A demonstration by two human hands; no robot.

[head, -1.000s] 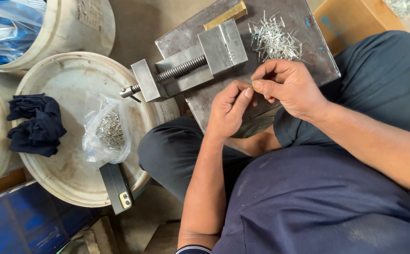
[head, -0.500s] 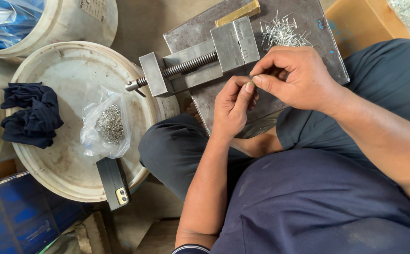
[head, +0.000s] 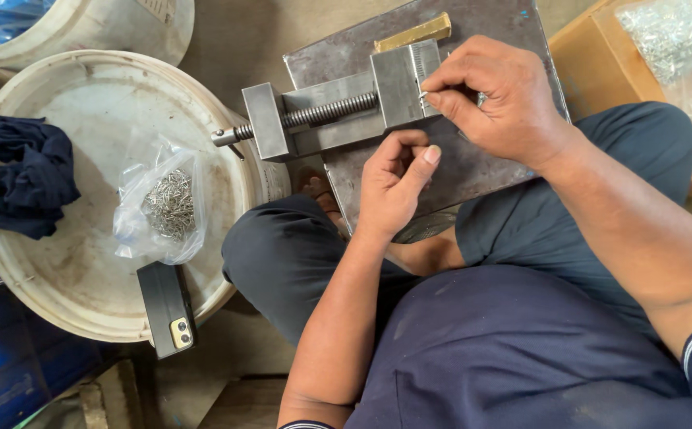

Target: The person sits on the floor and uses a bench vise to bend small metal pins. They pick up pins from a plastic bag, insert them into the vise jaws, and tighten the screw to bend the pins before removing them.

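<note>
Pinching a small metal pin (head: 424, 94) between thumb and forefinger, the right hand (head: 498, 97) holds its grip closed on the pin right at the jaw block of the steel vise (head: 338, 111), whose threaded screw runs away to the left of that grip. The left hand (head: 394, 183) sits just below and left of the right grip, fingers curled in and thumb raised, resting on the grey steel plate (head: 457, 171) under the vise; whether its grip encloses anything cannot be told. Above the right grip, a brass bar (head: 413, 33) lies on the plate's far edge. Off to the right of it, a clear bag of pins (head: 668, 36) lies on a cardboard box (head: 584, 56). Well to the left of both grips, a white bucket lid (head: 68, 270) carries a small plastic bag (head: 159, 208) of pins, a dark blue cloth (head: 16, 175) and a black phone (head: 169, 306) at its near rim. The plate rests across the person's crossed legs.
</note>
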